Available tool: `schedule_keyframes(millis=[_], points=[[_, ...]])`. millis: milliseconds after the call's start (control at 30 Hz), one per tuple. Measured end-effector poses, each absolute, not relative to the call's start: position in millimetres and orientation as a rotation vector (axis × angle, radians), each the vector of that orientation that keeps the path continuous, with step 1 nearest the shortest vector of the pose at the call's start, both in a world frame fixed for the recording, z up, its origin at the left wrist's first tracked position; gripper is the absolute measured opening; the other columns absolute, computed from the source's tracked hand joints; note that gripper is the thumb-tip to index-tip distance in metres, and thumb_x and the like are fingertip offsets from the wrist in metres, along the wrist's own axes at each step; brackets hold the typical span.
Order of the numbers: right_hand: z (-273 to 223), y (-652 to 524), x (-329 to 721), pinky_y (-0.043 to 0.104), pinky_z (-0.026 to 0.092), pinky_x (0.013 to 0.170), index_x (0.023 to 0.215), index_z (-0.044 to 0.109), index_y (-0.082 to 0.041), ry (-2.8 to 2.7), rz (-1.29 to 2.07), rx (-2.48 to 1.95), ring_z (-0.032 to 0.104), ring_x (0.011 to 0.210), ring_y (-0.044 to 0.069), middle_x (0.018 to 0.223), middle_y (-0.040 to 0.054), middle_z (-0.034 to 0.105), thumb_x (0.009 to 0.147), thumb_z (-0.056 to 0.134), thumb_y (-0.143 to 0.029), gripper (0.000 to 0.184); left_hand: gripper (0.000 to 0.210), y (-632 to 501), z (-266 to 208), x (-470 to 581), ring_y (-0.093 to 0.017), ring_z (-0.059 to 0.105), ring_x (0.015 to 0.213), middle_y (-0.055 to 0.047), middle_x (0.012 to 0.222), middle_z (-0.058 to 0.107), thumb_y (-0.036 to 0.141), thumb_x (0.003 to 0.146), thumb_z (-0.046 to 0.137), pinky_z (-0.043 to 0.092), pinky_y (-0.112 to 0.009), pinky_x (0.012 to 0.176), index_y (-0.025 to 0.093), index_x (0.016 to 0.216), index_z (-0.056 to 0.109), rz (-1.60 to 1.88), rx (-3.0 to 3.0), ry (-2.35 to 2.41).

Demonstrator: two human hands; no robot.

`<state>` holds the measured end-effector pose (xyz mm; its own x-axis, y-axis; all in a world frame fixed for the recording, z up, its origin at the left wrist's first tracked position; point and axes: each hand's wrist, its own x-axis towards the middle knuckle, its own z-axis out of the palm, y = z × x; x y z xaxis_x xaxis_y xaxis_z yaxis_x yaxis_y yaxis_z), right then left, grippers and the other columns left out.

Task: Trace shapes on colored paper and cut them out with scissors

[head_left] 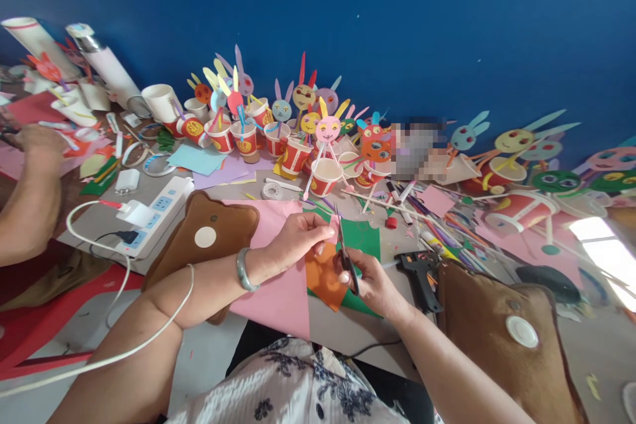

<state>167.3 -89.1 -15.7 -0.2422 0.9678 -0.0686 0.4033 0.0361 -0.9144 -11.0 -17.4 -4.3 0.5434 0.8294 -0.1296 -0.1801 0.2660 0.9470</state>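
Note:
Between the thumb and fingers of my left hand [304, 238] is a small piece of pink paper [334, 228]. My right hand [370, 281] grips a pair of scissors [348, 264], its fingers in the dark handles. The blades point up and away from me, right beside the pink piece. Whether they touch its edge I cannot tell. Under my hands lie an orange sheet [325, 281], a green sheet [368, 235] and a large pink sheet [273, 301], overlapping on the table.
Paper cups [325, 177] with paper rabbit heads line the wall. A black glue gun [419, 278] and a brown cushion [491, 324] lie right; another brown cushion [218, 222] and a power strip [161, 212] lie left. A white cable [124, 351] crosses my left arm. Another person's arm [30, 192] reaches in at far left.

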Motion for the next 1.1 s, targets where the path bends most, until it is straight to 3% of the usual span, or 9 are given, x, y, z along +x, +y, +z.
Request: schedule_keyframes(millis=[1100], points=[[-15,-89,176,0.032,0.038,0.063,0.065,0.048,-0.020,-1.938,0.939,-1.412,0.043,0.064,0.017,0.063,0.0013,0.050,0.078,0.031,-0.088,0.071,0.020,-16,13,-16,-0.007,0.047,0.047,0.004,0.050,0.053,0.029,0.076,0.066,0.037,-0.022,0.052,0.015,0.067,0.056,0.724,1.106,0.699]])
